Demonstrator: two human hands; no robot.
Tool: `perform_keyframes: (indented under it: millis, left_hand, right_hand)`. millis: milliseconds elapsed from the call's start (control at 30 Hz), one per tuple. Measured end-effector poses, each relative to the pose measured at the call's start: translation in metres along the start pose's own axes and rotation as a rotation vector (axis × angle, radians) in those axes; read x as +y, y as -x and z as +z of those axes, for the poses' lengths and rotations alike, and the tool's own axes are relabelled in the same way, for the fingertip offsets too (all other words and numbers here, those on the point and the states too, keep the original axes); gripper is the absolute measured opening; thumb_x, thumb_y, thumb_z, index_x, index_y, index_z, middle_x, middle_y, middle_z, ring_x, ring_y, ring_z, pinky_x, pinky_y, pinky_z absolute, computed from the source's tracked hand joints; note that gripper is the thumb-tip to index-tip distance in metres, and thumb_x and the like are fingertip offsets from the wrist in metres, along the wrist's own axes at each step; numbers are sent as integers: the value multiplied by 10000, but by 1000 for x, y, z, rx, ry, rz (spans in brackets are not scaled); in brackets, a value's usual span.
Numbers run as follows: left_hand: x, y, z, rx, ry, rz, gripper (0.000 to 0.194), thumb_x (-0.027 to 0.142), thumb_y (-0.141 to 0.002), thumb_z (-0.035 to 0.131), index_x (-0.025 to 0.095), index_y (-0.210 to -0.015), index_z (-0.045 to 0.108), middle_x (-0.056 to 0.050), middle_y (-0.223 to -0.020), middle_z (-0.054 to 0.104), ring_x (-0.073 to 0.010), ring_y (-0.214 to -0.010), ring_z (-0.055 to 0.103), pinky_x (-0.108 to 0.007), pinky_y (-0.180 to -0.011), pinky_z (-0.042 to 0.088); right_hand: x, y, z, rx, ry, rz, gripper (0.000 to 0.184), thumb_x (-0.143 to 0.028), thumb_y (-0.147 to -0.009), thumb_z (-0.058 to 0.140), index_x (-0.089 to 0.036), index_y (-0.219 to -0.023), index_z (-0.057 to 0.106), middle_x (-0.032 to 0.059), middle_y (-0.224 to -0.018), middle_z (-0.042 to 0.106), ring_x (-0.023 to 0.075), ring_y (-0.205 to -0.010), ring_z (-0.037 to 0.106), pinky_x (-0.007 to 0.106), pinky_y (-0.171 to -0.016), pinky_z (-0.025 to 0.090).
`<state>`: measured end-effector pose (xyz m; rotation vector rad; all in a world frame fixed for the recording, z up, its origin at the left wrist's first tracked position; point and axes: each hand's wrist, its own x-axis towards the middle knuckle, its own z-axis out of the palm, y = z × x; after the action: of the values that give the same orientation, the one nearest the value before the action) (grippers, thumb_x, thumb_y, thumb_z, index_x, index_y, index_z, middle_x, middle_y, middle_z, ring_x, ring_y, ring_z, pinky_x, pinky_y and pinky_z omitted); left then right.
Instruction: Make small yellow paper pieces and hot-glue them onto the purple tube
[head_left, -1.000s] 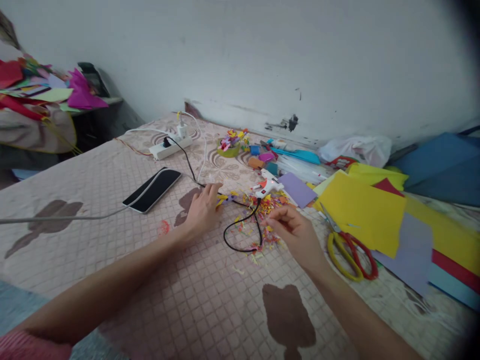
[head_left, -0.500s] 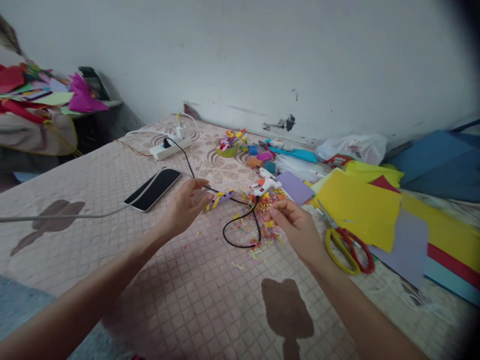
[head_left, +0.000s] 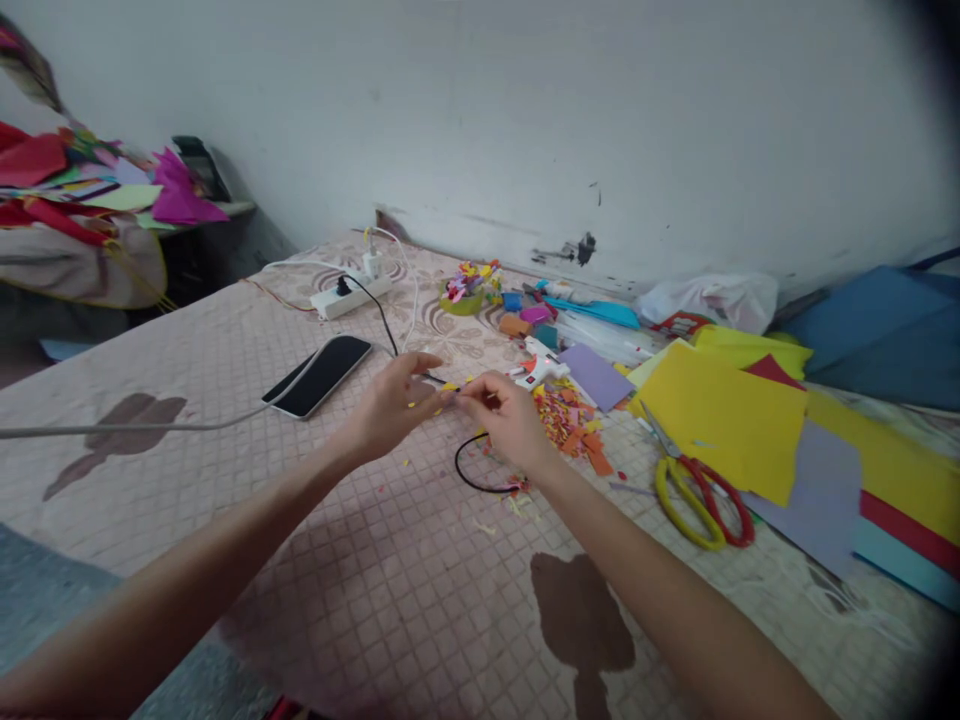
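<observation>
My left hand (head_left: 401,402) is closed in a pinch on one end of a purple strip with yellow bands (head_left: 450,387). Most of that strip is now hidden behind my fingers. My right hand (head_left: 506,418) has come up against the strip, thumb and fingertips pressed together beside the left fingertips. What the right pinch holds is too small to make out. Just behind the right hand lies a white glue gun (head_left: 541,371), its black cord (head_left: 472,483) looping on the tablecloth. Small coloured paper scraps (head_left: 566,420) are heaped to the right of that hand.
A phone (head_left: 319,375) and a white power strip (head_left: 349,297) lie to the left. Scissors with yellow and red handles (head_left: 701,500) rest at the right, beside yellow sheets (head_left: 724,420). A green-rimmed container (head_left: 461,300) of coloured pieces stands at the back.
My right hand has moved left, from over the scraps to the strip at my left fingertips. The left hand keeps its pinch. The view has shifted slightly.
</observation>
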<state>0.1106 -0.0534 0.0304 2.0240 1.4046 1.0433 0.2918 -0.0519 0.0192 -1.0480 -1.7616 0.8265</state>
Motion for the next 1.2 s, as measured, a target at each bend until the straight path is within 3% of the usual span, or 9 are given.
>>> perform_keyframes:
  millis: [233, 400, 500, 667, 767, 867, 967, 1067, 1200]
  left_hand:
    - [-19, 3, -21, -5, 75, -145, 347, 426, -758, 625, 186, -1008, 610, -80, -1045, 661, -208, -942, 636, -386, -804, 529]
    - [-20, 7, -19, 7, 104, -115, 299, 412, -761, 627, 191, -962, 633, -83, -1031, 674, -195, -910, 649, -364, -789, 541]
    - [-13, 9, -16, -6, 103, -91, 277, 407, -776, 615, 195, -954, 638, -75, -1009, 679, -191, -895, 652, -360, -789, 542]
    - [2, 10, -8, -55, 151, -72, 310, 403, -789, 603, 179, -1003, 619, -83, -1045, 665, -192, -938, 636, -355, -815, 528]
    - [7, 9, 1, -79, 182, -46, 336, 410, -783, 610, 174, -1022, 605, -82, -1062, 655, -187, -953, 629, -354, -846, 512]
    - [8, 8, 8, -93, 188, 12, 323, 403, -796, 597, 191, -1039, 598, -69, -1060, 655, -187, -974, 622, -359, -855, 501]
    - [7, 8, 10, -113, 182, 23, 326, 398, -785, 614, 198, -1043, 597, -64, -1078, 650, -190, -997, 613, -365, -871, 490]
    - [9, 10, 6, -140, 191, 12, 361, 421, -762, 640, 192, -1038, 602, -67, -1074, 653, -192, -989, 613, -372, -877, 486]
    - [5, 14, -2, -188, 220, 3, 353, 417, -771, 627, 190, -1041, 605, -70, -1081, 657, -196, -996, 612, -372, -868, 489]
  right_hand:
    - [22, 18, -50, 316, -32, 132, 105, -284, -800, 604, -186, -764, 605, -13, -721, 585, 132, -676, 525, 262, -655, 402]
    - [30, 26, -61, 407, -106, 162, 129, -315, -802, 603, -189, -778, 603, -22, -706, 561, 127, -651, 501, 255, -638, 391]
    - [23, 28, -55, 362, -97, 156, 150, -333, -822, 585, -193, -782, 616, -21, -698, 559, 127, -645, 494, 249, -615, 381]
    - [2, 27, -36, 176, -56, 140, 244, -356, -880, 497, -183, -826, 661, 12, -743, 613, 140, -672, 527, 258, -613, 392]
    - [-6, 23, -21, 44, -109, 88, 172, -340, -823, 592, -189, -876, 656, 21, -809, 620, 142, -708, 546, 261, -635, 416]
    - [-9, 18, -10, -36, -105, 13, 125, -324, -793, 638, -201, -817, 634, -3, -731, 576, 136, -669, 526, 263, -617, 411]
    - [-14, 17, -7, -70, -27, -89, 168, -301, -832, 598, -197, -700, 589, -15, -681, 524, 131, -664, 500, 268, -625, 384]
    - [-21, 22, -8, -102, -22, -162, 171, -267, -863, 553, -197, -709, 575, -13, -709, 505, 131, -695, 491, 268, -649, 373]
    - [-14, 25, -16, 51, -53, -95, 171, -245, -876, 503, -201, -713, 528, -26, -694, 471, 127, -669, 459, 257, -629, 352]
